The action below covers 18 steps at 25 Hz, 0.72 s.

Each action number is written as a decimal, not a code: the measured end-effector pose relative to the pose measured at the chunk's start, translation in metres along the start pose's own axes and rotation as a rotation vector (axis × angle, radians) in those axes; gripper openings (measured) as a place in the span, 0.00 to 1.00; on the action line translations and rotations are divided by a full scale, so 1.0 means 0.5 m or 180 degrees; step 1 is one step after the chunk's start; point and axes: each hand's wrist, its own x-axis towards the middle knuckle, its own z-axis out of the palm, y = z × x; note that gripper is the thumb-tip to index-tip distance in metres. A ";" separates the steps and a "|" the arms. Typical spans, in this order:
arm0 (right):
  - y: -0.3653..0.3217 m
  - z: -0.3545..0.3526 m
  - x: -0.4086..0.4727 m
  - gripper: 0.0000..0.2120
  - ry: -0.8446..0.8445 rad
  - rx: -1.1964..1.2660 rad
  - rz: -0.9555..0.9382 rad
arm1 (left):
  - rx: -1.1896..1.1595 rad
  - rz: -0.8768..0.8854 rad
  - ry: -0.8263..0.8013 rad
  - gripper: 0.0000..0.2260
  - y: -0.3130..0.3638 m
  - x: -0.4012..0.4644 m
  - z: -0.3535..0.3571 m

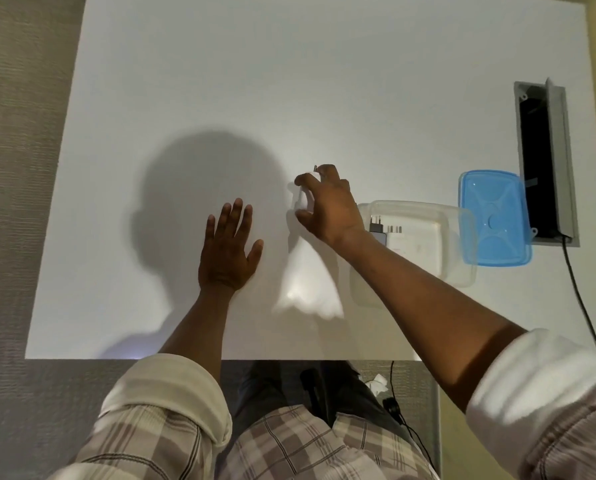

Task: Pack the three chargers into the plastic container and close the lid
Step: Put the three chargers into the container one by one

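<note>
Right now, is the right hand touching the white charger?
Touching. The head view shows the right hand with its fingers wrapped around the white charger, holding it over the table, left of the plastic container.

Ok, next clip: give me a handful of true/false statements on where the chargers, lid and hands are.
1. The right hand grips a white charger. True.
2. The blue lid is snapped onto the container. False: it lies beside the container, on the table.
3. The left hand rests flat on the table, holding nothing. True.
4. The container is empty. False: at least two chargers lie inside.
</note>
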 end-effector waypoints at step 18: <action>0.338 -0.160 -0.251 0.44 0.0215 -0.0005 0.0856 | -0.0088 -0.0468 0.0112 0.32 0.164 0.002 0.050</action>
